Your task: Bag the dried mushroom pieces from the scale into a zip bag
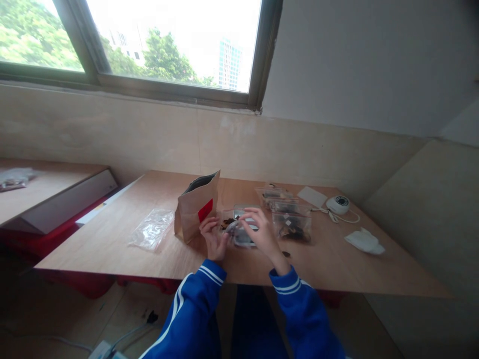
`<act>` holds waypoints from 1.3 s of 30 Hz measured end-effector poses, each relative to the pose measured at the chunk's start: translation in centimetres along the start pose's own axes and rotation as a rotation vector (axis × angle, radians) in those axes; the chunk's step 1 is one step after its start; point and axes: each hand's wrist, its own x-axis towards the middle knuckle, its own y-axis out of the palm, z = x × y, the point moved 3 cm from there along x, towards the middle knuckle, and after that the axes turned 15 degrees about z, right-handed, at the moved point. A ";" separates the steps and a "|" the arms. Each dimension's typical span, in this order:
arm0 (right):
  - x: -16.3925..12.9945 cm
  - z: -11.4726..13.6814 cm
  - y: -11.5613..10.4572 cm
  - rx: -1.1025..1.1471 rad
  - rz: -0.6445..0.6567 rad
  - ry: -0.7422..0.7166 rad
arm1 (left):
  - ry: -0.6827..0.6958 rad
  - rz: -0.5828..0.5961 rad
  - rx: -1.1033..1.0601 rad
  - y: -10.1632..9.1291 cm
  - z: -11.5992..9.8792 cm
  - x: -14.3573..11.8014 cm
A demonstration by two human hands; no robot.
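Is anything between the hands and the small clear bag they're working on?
Nothing visible. Both the left hand and right hand are already on the small clear bag. The brown paper bag stands just left, beside the left hand.

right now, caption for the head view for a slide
Both hands hold a small clear bag beside an open paper pouch on a wooden table.

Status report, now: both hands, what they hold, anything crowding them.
Left hand and right hand both grip a small clear bag over the table. Kraft paper bag stands beside the left hand. Filled clear bags lie right.
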 end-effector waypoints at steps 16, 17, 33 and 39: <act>-5.3 -4.0 -0.8 0.049 -0.225 0.060 | -0.440 0.116 -0.095 -2.2 -1.2 1.5; -5.3 -4.1 -1.2 0.024 -0.232 0.050 | -0.420 0.152 -0.080 -2.7 -1.6 2.0; -4.6 -4.7 3.9 0.979 -0.334 0.203 | -0.157 0.476 0.084 -2.9 -12.0 7.2; -5.0 -2.8 2.7 0.846 -0.411 0.187 | -0.381 0.273 -0.106 -3.5 -9.8 5.5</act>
